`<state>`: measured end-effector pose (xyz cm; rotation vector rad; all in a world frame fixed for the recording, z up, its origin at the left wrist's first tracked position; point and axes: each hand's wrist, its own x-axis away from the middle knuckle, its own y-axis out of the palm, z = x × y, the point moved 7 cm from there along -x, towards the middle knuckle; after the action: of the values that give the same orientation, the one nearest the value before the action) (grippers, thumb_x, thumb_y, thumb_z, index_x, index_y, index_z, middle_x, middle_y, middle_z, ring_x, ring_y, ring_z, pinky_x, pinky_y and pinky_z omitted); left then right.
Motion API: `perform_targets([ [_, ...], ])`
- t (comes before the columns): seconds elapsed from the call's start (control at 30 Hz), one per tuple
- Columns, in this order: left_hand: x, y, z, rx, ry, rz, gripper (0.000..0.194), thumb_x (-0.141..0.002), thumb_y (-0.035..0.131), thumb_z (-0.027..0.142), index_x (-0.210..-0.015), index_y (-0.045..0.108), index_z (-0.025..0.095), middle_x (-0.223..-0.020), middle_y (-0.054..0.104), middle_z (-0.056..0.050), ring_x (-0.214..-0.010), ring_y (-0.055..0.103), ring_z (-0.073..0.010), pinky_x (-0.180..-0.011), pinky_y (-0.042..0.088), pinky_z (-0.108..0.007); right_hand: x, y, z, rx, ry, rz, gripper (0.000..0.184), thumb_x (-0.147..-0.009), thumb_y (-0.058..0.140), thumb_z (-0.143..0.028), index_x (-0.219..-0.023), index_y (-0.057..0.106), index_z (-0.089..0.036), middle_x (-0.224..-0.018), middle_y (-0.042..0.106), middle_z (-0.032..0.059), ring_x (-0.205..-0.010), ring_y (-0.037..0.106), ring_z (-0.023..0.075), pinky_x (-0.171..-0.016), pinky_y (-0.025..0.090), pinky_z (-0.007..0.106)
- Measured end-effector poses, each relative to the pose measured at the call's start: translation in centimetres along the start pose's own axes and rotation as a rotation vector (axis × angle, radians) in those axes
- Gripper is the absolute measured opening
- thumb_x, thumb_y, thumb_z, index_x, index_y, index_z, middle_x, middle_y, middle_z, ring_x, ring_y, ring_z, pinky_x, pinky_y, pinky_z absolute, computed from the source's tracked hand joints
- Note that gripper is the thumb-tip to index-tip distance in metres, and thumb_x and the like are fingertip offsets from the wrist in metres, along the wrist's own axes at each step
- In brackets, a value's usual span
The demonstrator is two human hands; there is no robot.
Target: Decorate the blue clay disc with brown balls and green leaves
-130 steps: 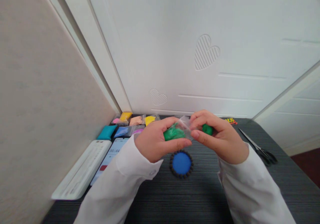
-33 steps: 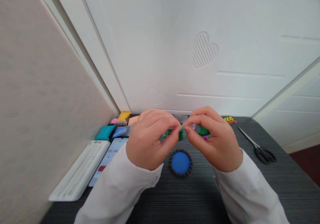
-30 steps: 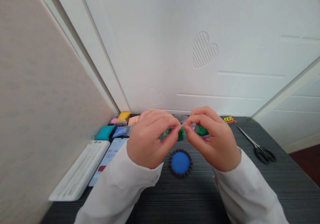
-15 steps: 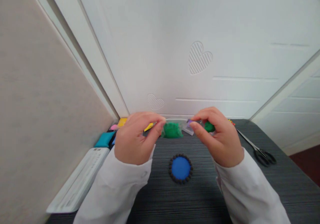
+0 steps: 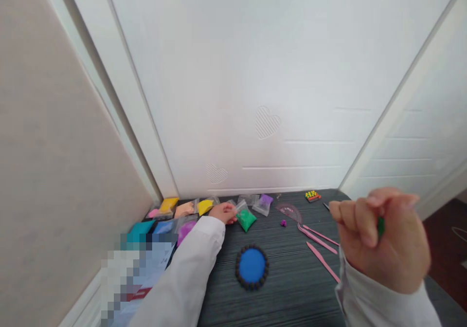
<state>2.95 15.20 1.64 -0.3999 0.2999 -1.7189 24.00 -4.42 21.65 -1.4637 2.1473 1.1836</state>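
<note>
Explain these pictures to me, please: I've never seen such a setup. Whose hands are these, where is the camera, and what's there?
There is no robot: these are a person's own bare hands, in white sleeves. Every picture comes from one camera worn on that person's head, looking forward and down.

Now the right hand is closed around something green, mostly hidden by its fingers. The left hand is at the edge of a clear bag of green material; whether it grips the bag is hard to tell.

On the dark table lie a blue disc with a dark, beaded rim, pink tools and other colourful bags.
</note>
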Motion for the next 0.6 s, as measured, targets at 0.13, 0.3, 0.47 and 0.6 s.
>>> perform_targets([
  [0.13,-0.5,-1.7,0.2,-0.038,0.04,0.107,0.027,-0.065,0.053,0.025,-0.088,0.052,0.013,-0.081,0.062,-0.008,-0.056,0.059,-0.0169,-0.053,0.048,-0.03,3.0,-2.0,-0.2,0.392,0.08,-0.152,0.025,-0.085,0.033,-0.035,-0.086,0.053,-0.02,-0.053,0.046,-0.0031,-0.052,0.044,0.0094,-0.053,0.038,0.026],
  [0.3,0.7,-5.3,4.2,-0.032,0.155,0.249,0.035,-0.068,0.053,0.036,-0.097,0.052,0.016,-0.094,0.06,-0.008,-0.061,0.058,-0.0136,-0.06,0.047,-0.028,9.7,-6.6,6.1,1.041,0.273,-0.499,0.026,-0.083,0.038,-0.024,-0.108,0.045,-0.021,-0.086,0.058,0.0039,-0.081,0.055,0.0141,-0.074,0.046,0.031],
  [0.47,9.1,-9.5,11.4,0.101,0.454,0.483,0.033,-0.071,0.054,0.035,-0.098,0.056,0.017,-0.086,0.061,-0.003,-0.062,0.056,-0.0087,-0.06,0.046,-0.023,16.0,-9.1,10.7,1.403,0.175,-0.889,0.036,-0.084,0.029,-0.02,-0.117,0.044,-0.02,-0.122,0.048,0.0068,-0.118,0.037,0.0184,-0.098,0.031,0.041],
  [0.6,15.1,-11.9,14.4,0.015,0.663,0.562,0.019,-0.074,0.052,0.03,-0.091,0.059,0.025,-0.081,0.062,0.002,-0.065,0.056,-0.0102,-0.058,0.048,-0.025,15.7,-8.9,12.5,1.583,0.152,-0.983,0.047,-0.084,0.032,-0.036,-0.127,0.032,-0.018,-0.134,0.033,0.0072,-0.124,0.026,0.0229,-0.1,0.024,0.048],
])
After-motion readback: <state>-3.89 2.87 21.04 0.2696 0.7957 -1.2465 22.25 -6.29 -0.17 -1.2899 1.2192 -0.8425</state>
